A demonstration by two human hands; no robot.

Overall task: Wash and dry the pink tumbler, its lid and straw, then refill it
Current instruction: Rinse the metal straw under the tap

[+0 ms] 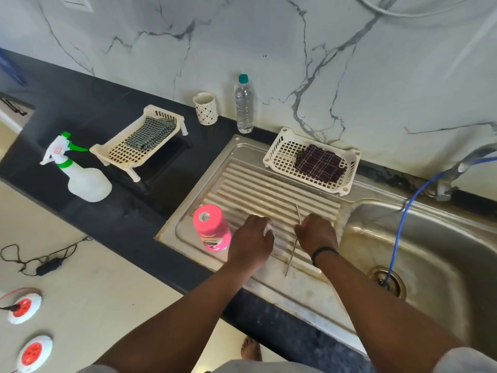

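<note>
The pink tumbler (211,228) stands upside down on the left of the steel drainboard (269,189). Just right of it, my left hand (251,242) covers a white thing, seemingly the lid (269,229); only a sliver shows at the fingers. A thin metal straw (293,251) lies along the drainboard ribs. My right hand (316,232) is over the straw's middle with fingers curled around it. A water bottle (244,105) with a teal cap stands at the back wall.
A cream basket (277,154) with a dark checked cloth sits at the drainboard's back. Another basket (118,153) with a green checked cloth, a spray bottle (80,173) and a patterned cup (205,107) are on the black counter. The sink basin (430,251), tap (457,168) and blue hose (403,224) lie right.
</note>
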